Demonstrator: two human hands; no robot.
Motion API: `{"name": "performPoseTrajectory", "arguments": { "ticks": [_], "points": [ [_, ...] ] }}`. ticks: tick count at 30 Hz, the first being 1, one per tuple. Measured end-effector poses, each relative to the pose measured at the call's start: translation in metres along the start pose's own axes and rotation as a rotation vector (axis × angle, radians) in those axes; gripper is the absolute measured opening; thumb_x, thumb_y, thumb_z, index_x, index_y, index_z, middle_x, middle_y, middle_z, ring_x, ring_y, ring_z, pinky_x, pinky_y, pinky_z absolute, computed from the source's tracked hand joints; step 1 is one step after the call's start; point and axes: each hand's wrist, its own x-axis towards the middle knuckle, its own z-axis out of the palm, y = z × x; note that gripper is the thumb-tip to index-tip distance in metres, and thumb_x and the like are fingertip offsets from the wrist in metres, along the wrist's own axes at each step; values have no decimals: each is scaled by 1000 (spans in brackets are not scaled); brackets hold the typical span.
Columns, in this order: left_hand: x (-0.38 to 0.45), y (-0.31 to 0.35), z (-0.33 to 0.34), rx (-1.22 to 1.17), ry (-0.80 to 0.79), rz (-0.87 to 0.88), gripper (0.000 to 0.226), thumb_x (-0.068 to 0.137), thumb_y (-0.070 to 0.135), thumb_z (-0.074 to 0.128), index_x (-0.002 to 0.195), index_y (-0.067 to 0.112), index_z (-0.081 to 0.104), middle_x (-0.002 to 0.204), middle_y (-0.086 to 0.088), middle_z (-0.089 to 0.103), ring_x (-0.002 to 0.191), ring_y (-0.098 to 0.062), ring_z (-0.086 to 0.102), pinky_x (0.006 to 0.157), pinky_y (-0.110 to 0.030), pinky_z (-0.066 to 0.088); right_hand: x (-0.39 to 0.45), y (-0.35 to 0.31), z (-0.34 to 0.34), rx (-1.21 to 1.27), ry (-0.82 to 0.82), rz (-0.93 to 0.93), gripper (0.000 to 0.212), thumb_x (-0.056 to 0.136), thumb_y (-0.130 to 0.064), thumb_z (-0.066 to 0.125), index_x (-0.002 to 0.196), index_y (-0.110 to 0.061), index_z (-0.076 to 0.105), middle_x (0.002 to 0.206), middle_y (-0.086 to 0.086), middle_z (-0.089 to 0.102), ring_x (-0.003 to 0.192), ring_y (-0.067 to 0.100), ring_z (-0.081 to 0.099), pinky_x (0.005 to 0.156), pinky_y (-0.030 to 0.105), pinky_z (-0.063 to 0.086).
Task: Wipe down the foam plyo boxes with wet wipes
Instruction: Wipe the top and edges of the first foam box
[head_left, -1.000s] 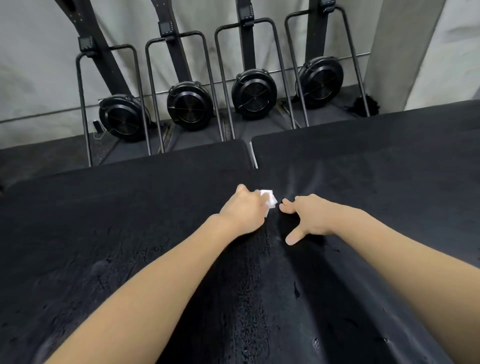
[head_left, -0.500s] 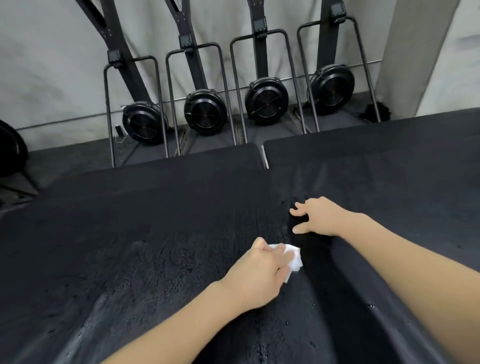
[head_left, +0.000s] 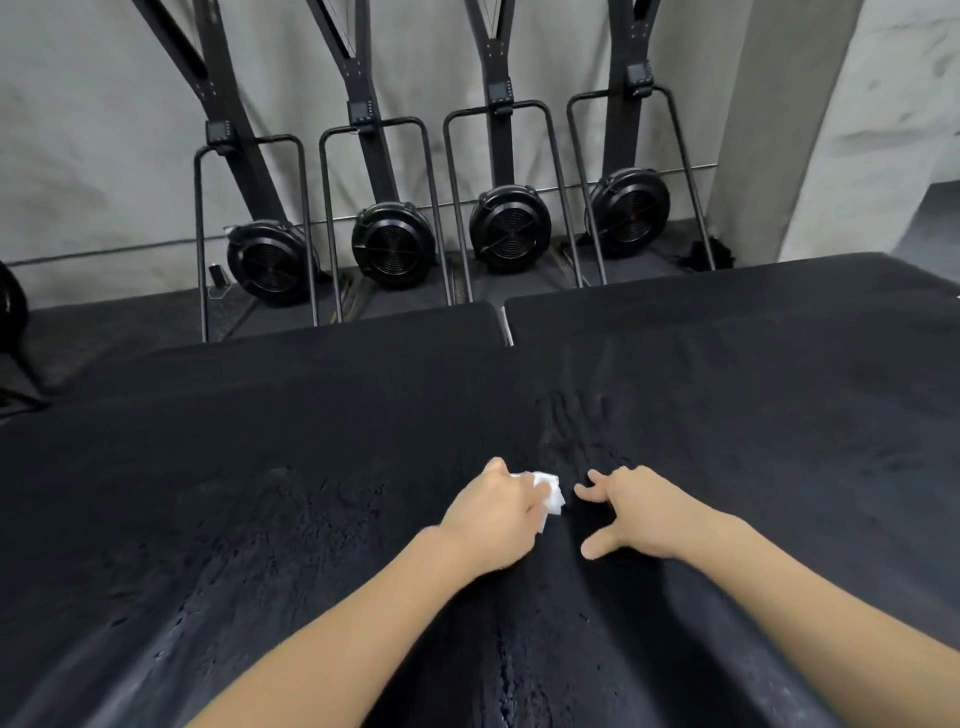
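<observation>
A: where's the wet wipe (head_left: 549, 498)?
B: bunched in the left hand (head_left: 493, 514), pressed onto the left foam plyo box (head_left: 260, 467) right by the seam.
A: right hand (head_left: 631, 512)?
B: fingers spread, resting on the right foam plyo box (head_left: 779, 415), holding nothing.

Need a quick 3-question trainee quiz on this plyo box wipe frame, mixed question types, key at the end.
1. True or false: the left hand holds the white wet wipe against the black foam.
2. Multiple choice: where does the right hand rest? A) on a fan machine B) at the seam between the two foam plyo boxes, fingers spread C) in the air above the wall.
3. Fill in: how many round black fan housings stand in a row by the grey wall?

Key: 1 true; 2 B; 3 four.
</observation>
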Motion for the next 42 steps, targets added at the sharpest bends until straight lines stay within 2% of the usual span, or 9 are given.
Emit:
{"name": "performPoseTrajectory", "arguments": {
  "ticks": [7, 15, 23, 26, 29, 31, 34, 38, 42],
  "points": [
    [-47, 22, 11, -44, 12, 144, 23, 101, 22, 39, 108, 36, 56, 94, 17, 60, 92, -17, 38, 73, -34, 51, 3, 4, 8, -9, -33, 7, 89, 85, -53, 71, 157, -34, 22, 166, -8, 12, 154, 26, 3, 119, 59, 19],
    [-7, 9, 8, 38, -3, -99, 22, 101, 25, 35, 111, 33, 53, 101, -1, 58, 96, -24, 43, 81, -44, 53, 7, 3, 7, 3, -17, 34, 90, 80, -53, 76, 154, -34, 30, 165, -9, 17, 150, 27, 20, 116, 57, 27],
    [-96, 56, 21, 41, -5, 163, 23, 102, 9, 41, 118, 18, 54, 97, 8, 44, 92, -23, 43, 78, -37, 50, 2, 0, 10, -31, -17, 49, 86, 85, -55, 71, 155, -36, 26, 165, -8, 15, 149, 28, 20, 116, 57, 27],
    [-93, 45, 19, -34, -56, 42, 39, 103, 11, 40, 138, 27, 48, 108, -2, 43, 95, -17, 43, 80, -27, 50, 2, 0, 9, -26, -10, 54, 86, 84, -54, 72, 155, -36, 27, 166, -8, 15, 148, 27, 23, 114, 57, 29],
    [-68, 32, 15, -33, -39, -1, 41, 102, 6, 40, 140, 20, 49, 113, -12, 50, 108, -20, 42, 92, -36, 50, -2, -5, 11, -82, 15, 88, 84, 86, -54, 69, 155, -37, 26, 165, -10, 17, 150, 27, 21, 116, 60, 24],
    [-55, 28, 16, -8, -24, -49, 36, 102, 4, 39, 135, 12, 52, 115, -15, 52, 107, -21, 40, 90, -40, 51, -6, -9, 14, -134, 41, 118, 78, 89, -56, 65, 155, -38, 28, 162, -9, 25, 148, 26, 24, 117, 56, 23],
    [-50, 36, 17, 14, -1, -80, 29, 102, 5, 39, 126, 7, 55, 114, -11, 51, 108, -22, 37, 89, -40, 52, -17, -11, 17, -99, 81, 105, 64, 94, -54, 60, 151, -35, 39, 155, -4, 39, 139, 23, 39, 106, 41, 43],
    [-70, 50, 23, 60, 18, -20, 21, 103, 15, 39, 111, 10, 58, 87, 3, 40, 103, -27, 43, 85, -44, 51, -48, -10, 21, 3, 96, 9, 53, 97, -47, 58, 145, -27, 51, 158, -1, 37, 141, 21, 40, 111, 36, 38],
    [-104, 61, 29, 27, 11, 84, 19, 103, 19, 39, 112, 17, 56, 94, 3, 53, 93, -21, 37, 79, -40, 50, -79, -11, 23, -22, -11, -55, 70, 86, -51, 70, 148, -28, 46, 161, -2, 31, 144, 18, 35, 113, 30, 33]
  ]
}}
